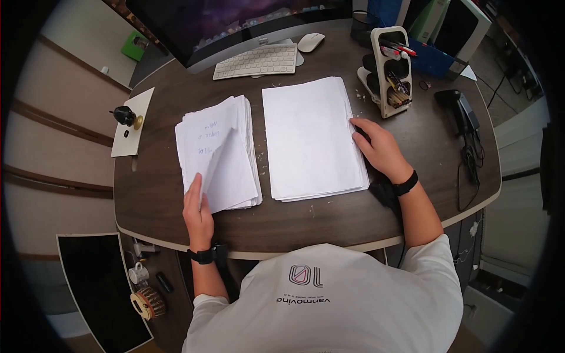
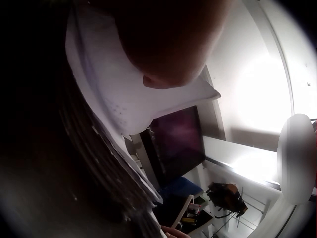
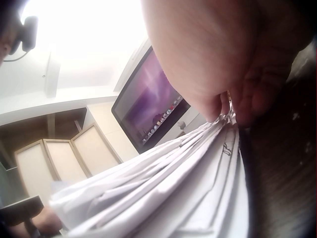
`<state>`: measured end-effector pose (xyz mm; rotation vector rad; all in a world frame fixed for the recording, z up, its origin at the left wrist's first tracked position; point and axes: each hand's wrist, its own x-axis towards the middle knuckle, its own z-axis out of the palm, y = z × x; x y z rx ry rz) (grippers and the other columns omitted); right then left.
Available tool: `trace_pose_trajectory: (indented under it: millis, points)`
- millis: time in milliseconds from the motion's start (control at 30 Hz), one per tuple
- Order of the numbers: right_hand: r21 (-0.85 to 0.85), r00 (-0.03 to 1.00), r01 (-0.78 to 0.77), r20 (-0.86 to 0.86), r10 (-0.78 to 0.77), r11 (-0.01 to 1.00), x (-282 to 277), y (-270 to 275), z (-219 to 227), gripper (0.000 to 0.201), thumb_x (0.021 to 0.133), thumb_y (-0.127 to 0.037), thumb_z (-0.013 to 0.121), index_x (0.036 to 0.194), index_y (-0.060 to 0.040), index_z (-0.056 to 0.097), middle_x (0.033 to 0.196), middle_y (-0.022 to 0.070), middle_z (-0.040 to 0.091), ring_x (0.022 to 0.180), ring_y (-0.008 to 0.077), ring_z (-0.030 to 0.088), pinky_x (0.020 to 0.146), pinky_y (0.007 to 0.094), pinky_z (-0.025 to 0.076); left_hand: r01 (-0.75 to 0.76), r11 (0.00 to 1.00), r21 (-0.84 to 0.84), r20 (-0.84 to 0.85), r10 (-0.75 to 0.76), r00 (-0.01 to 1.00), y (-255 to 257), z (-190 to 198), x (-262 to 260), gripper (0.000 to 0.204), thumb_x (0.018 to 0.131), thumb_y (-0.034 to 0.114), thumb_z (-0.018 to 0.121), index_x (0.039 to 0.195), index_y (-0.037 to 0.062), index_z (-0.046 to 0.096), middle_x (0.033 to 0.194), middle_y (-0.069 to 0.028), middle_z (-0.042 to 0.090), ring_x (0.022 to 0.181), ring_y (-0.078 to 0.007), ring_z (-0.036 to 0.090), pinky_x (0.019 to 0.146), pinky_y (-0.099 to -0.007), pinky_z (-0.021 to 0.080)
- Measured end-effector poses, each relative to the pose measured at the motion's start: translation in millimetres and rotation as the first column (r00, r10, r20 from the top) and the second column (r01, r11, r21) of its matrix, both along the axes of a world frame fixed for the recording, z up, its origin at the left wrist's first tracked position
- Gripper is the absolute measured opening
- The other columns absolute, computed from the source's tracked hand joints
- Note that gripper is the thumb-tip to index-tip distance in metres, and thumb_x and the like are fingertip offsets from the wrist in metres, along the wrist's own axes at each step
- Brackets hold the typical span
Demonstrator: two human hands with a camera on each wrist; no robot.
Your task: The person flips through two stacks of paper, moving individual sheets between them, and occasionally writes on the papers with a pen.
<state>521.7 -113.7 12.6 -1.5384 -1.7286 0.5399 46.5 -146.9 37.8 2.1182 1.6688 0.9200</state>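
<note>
On the desk, two stacks of white paper lie side by side. My left hand (image 1: pixel 198 217) pinches the near edge of a top sheet (image 1: pixel 197 138) on the left stack (image 1: pixel 238 182). That sheet bends upward along its right side and bears a few handwritten words. In the left wrist view the sheet (image 2: pixel 116 84) curves below the dark hand. My right hand (image 1: pixel 384 152) grips the right edge of the right stack (image 1: pixel 312 141), whose top page looks blank. The right wrist view shows its pages (image 3: pixel 163 183) fanned and squeezed together at the fingertips.
Behind the papers are a keyboard (image 1: pixel 256 62), a mouse (image 1: pixel 311 42) and a monitor (image 1: pixel 235 23). A pen holder (image 1: pixel 376 88) stands beyond the right hand, with a black corded device (image 1: pixel 459 112) farther right. A white board with a black knob (image 1: pixel 123 116) is at left. Paper scraps dot the desk.
</note>
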Motion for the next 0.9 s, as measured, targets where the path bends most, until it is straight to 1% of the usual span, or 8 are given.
trace_pose_trajectory:
  millis: [33, 67, 133, 167, 267, 467, 567, 900]
  points:
    - [0.002, 1.0, 0.003, -0.001, -0.003, 1.0, -1, 0, 1, 0.036, 0.101, -0.016, 0.067, 0.135, -0.0015, 0.068, 0.133, 0.0221, 0.071, 0.119, 0.0408, 0.068, 0.101, 0.0434, 0.055, -0.115, 0.992, 0.05, 0.103, 0.109, 0.989, 1, 5, 9, 0.065, 0.088, -0.012, 0.051, 0.151, -0.0001, 0.059, 0.155, -0.0209, 0.06, 0.141, -0.04, 0.056, 0.121, -0.0469, 0.041]
    - [-0.005, 1.0, 0.002, -0.01, -0.002, 1.0, -1, 0, 3, 0.036, 0.101, -0.016, 0.067, 0.135, -0.0015, 0.068, 0.133, 0.022, 0.071, 0.118, 0.0406, 0.069, 0.101, 0.0433, 0.055, -0.112, 0.992, 0.052, 0.104, 0.106, 0.989, 2, 12, 21, 0.065, 0.088, -0.012, 0.051, 0.151, -0.0001, 0.059, 0.155, -0.0209, 0.06, 0.141, -0.04, 0.056, 0.121, -0.0469, 0.041]
    - [-0.015, 1.0, -0.001, -0.015, 0.0, 1.0, -1, -1, 4, 0.036, 0.101, -0.016, 0.067, 0.134, -0.0015, 0.068, 0.133, 0.0219, 0.071, 0.117, 0.0404, 0.069, 0.1, 0.0431, 0.055, -0.053, 0.957, 0.285, -0.023, 0.062, 0.998, 3, 34, 53, 0.065, 0.087, -0.014, 0.048, 0.151, -0.0023, 0.059, 0.154, -0.0214, 0.06, 0.144, -0.0412, 0.054, 0.123, -0.0465, 0.039]
    - [-0.002, 1.0, -0.007, -0.008, 0.007, 1.0, -1, -1, 3, 0.036, 0.101, -0.016, 0.067, 0.134, -0.0015, 0.068, 0.133, 0.0218, 0.071, 0.117, 0.0401, 0.069, 0.1, 0.043, 0.055, 0.032, 0.954, 0.297, -0.117, 0.003, 0.993, 4, 43, 69, 0.072, 0.083, -0.013, 0.049, 0.153, -0.0001, 0.057, 0.157, -0.0208, 0.057, 0.15, -0.0414, 0.048, 0.127, -0.0495, 0.033]
    - [0.002, 1.0, -0.015, -0.004, 0.015, 1.0, 0, -1, 2, 0.036, 0.101, -0.016, 0.067, 0.134, -0.0014, 0.068, 0.132, 0.0215, 0.071, 0.117, 0.0396, 0.069, 0.1, 0.0428, 0.055, 0.271, 0.956, 0.113, -0.257, -0.236, 0.937, -1, 52, 122, 0.088, 0.074, -0.012, 0.048, 0.159, 0.0058, 0.052, 0.166, -0.016, 0.049, 0.159, -0.0393, 0.036, 0.131, -0.0555, 0.02]
    - [0.02, 1.0, -0.01, -0.017, 0.01, 1.0, 2, 0, -4, 0.036, 0.101, -0.015, 0.067, 0.134, -0.0014, 0.069, 0.132, 0.0213, 0.071, 0.117, 0.0392, 0.07, 0.1, 0.0425, 0.056, 0.498, 0.867, -0.013, -0.289, -0.48, 0.828, -3, 8, 202, 0.074, 0.082, -0.003, 0.064, 0.155, 0.0054, 0.054, 0.161, -0.0183, 0.051, 0.151, -0.0451, 0.042, 0.125, -0.0653, 0.026]
    - [0.017, 1.0, -0.017, -0.019, 0.017, 1.0, 3, 1, -5, 0.036, 0.102, -0.015, 0.067, 0.135, -0.0011, 0.068, 0.133, 0.0214, 0.071, 0.116, 0.0383, 0.07, 0.1, 0.0415, 0.055, 0.468, 0.883, -0.037, -0.378, -0.446, 0.811, -7, -25, 213, 0.07, 0.085, 0.002, 0.069, 0.154, 0.0037, 0.054, 0.159, -0.019, 0.051, 0.148, -0.0474, 0.043, 0.123, -0.0685, 0.027]
    - [0.019, 1.0, -0.023, -0.01, 0.024, 1.0, 2, 0, -3, 0.037, 0.102, -0.014, 0.068, 0.136, -0.0006, 0.068, 0.133, 0.0215, 0.071, 0.115, 0.037, 0.07, 0.099, 0.0405, 0.056, 0.437, 0.899, 0.007, -0.412, -0.396, 0.821, -4, -16, 215, 0.069, 0.086, 0.002, 0.069, 0.153, 0.003, 0.054, 0.16, -0.02, 0.05, 0.147, -0.0486, 0.044, 0.121, -0.0711, 0.027]
